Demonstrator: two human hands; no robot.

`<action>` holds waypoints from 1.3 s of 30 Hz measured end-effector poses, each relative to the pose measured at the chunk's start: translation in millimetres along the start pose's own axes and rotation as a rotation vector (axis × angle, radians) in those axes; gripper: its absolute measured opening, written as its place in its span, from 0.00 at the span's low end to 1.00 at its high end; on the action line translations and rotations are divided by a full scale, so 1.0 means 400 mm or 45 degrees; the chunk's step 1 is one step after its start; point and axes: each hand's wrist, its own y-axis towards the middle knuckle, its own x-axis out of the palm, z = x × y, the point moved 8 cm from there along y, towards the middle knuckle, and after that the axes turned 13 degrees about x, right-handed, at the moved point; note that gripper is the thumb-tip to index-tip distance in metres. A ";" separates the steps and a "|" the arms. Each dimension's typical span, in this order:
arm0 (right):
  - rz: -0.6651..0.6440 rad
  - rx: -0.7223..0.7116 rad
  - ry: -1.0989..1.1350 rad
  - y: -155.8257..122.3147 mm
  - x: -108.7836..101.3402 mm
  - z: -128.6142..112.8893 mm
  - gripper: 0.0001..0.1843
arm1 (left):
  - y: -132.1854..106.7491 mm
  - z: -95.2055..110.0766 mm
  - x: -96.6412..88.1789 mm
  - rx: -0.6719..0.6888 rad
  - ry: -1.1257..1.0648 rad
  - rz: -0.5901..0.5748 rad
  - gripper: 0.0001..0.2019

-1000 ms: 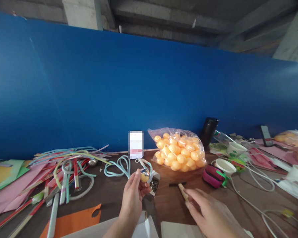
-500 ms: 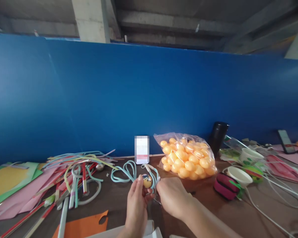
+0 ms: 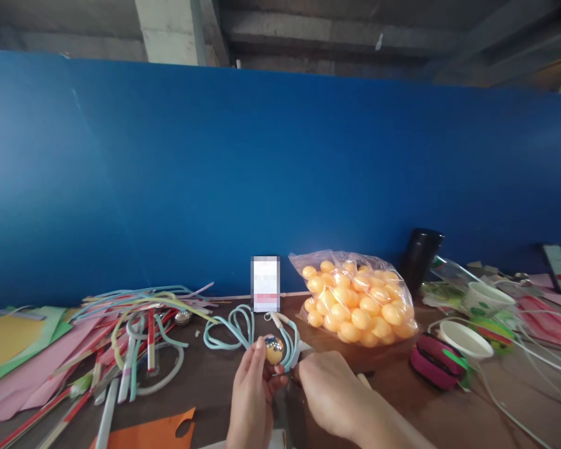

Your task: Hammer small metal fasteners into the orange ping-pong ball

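My left hand (image 3: 253, 393) is closed on a shiny metal ball (image 3: 274, 350), held between thumb and fingers just above the table. Right beside it, my right hand (image 3: 330, 390) is curled with the knuckles up. What its fingers grip, if anything, is hidden; a pale grey-white piece (image 3: 303, 349) shows just behind it. A light blue cord (image 3: 234, 327) lies in loops behind both hands, and part of it runs down next to the ball.
A clear bag of orange balls (image 3: 359, 305) sits behind my right hand. A phone (image 3: 265, 284) leans against the blue partition (image 3: 262, 174). Tubes and sticks (image 3: 135, 349) clutter the left; a maroon pouch (image 3: 437, 362), white bowl (image 3: 465, 340) and black bottle (image 3: 421, 259) stand right.
The view has shifted slightly, so objects at the right appear farther right. Both hands sit a little lower in view, and my left hand keeps its hold on the ball.
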 end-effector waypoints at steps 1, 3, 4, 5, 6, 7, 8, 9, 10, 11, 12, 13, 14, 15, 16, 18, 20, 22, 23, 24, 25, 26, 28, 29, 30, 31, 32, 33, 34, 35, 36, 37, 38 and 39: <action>-0.006 0.001 0.008 0.000 0.001 0.001 0.14 | 0.000 0.000 0.000 0.000 0.000 -0.002 0.17; -0.008 0.004 0.028 0.003 0.003 0.004 0.14 | 0.000 0.000 0.002 0.003 -0.005 -0.013 0.17; -0.005 0.006 0.038 0.006 0.004 0.006 0.15 | -0.001 0.000 0.003 0.004 -0.009 -0.019 0.18; -0.002 0.008 0.049 0.008 0.006 0.007 0.15 | -0.002 0.000 0.004 0.003 -0.015 -0.022 0.18; 0.002 0.010 0.059 0.011 0.007 0.008 0.15 | -0.003 0.000 0.004 -0.001 -0.018 -0.022 0.19; 0.007 0.012 0.068 0.013 0.009 0.009 0.15 | -0.004 0.000 0.004 -0.007 -0.021 -0.022 0.19; 0.014 0.015 0.077 0.016 0.010 0.010 0.15 | -0.005 0.000 0.005 -0.013 -0.022 -0.024 0.20; 0.022 0.018 0.085 0.018 0.010 0.011 0.15 | -0.007 0.000 0.005 -0.019 -0.022 -0.026 0.20; 0.031 0.022 0.092 0.020 0.010 0.012 0.14 | -0.008 0.000 0.005 -0.024 -0.020 -0.029 0.19; 0.038 0.027 0.099 0.022 0.011 0.012 0.14 | -0.008 -0.001 0.006 -0.027 -0.018 -0.031 0.19; 0.045 0.031 0.106 0.023 0.010 0.013 0.14 | -0.009 -0.001 0.006 -0.029 -0.015 -0.033 0.19; 0.050 0.034 0.112 0.024 0.011 0.013 0.13 | -0.009 -0.001 0.006 -0.031 -0.013 -0.033 0.18; 0.053 0.037 0.118 0.025 0.011 0.013 0.13 | -0.009 -0.002 0.006 -0.032 -0.012 -0.033 0.18; 0.055 0.040 0.123 0.025 0.011 0.014 0.13 | -0.008 -0.002 0.007 -0.033 -0.013 -0.034 0.18; 0.056 0.042 0.128 0.026 0.011 0.014 0.13 | -0.008 -0.002 0.007 -0.033 -0.015 -0.033 0.18; 0.054 0.045 0.134 0.026 0.011 0.015 0.12 | -0.008 -0.002 0.007 -0.034 -0.016 -0.029 0.18; 0.048 0.045 0.138 0.027 0.012 0.018 0.12 | -0.008 -0.002 0.009 -0.035 -0.016 -0.033 0.17; 0.043 0.045 0.141 0.027 0.012 0.020 0.12 | -0.008 -0.001 0.010 -0.034 -0.013 -0.032 0.17; 0.043 0.044 0.143 0.028 0.012 0.021 0.12 | -0.008 -0.001 0.009 -0.033 -0.011 -0.027 0.17; 0.044 0.042 0.146 0.028 0.012 0.021 0.12 | -0.008 -0.001 0.008 -0.034 -0.009 -0.021 0.17; 0.049 0.040 0.151 0.029 0.012 0.022 0.12 | -0.007 -0.001 0.007 -0.036 -0.007 -0.016 0.17; 0.055 0.036 0.158 0.029 0.012 0.021 0.12 | -0.007 -0.001 0.007 -0.039 -0.006 -0.014 0.16; 0.073 0.023 0.177 0.030 0.013 0.020 0.11 | -0.007 -0.002 0.008 -0.040 -0.012 -0.026 0.16; 0.082 0.015 0.189 0.031 0.013 0.019 0.11 | -0.007 -0.001 0.009 -0.038 -0.016 -0.031 0.16; 0.091 0.008 0.201 0.032 0.013 0.018 0.11 | -0.007 -0.001 0.009 -0.034 -0.019 -0.030 0.17; 0.098 0.002 0.213 0.033 0.014 0.018 0.11 | -0.008 0.000 0.008 -0.030 -0.022 -0.027 0.17; 0.103 0.000 0.224 0.034 0.015 0.019 0.11 | -0.008 0.001 0.007 -0.028 -0.023 -0.018 0.17; 0.105 0.002 0.235 0.035 0.015 0.021 0.10 | -0.009 0.001 0.005 -0.029 -0.026 -0.007 0.17; 0.108 0.009 0.246 0.036 0.014 0.024 0.09 | -0.009 0.001 0.005 -0.031 -0.032 0.001 0.17; 0.113 0.019 0.260 0.036 0.012 0.029 0.08 | -0.009 0.002 0.005 -0.033 -0.042 0.003 0.17; 0.122 0.029 0.279 0.036 0.008 0.034 0.08 | -0.008 0.003 0.007 -0.033 -0.056 0.003 0.17; 0.135 0.039 0.306 0.034 0.001 0.039 0.07 | -0.007 0.004 0.008 -0.035 -0.073 0.005 0.17; 0.152 0.049 0.341 0.032 -0.007 0.045 0.07 | -0.006 0.005 0.008 -0.038 -0.093 0.013 0.16; 0.168 0.056 0.386 0.030 -0.015 0.051 0.07 | -0.005 0.005 0.008 -0.045 -0.114 0.027 0.15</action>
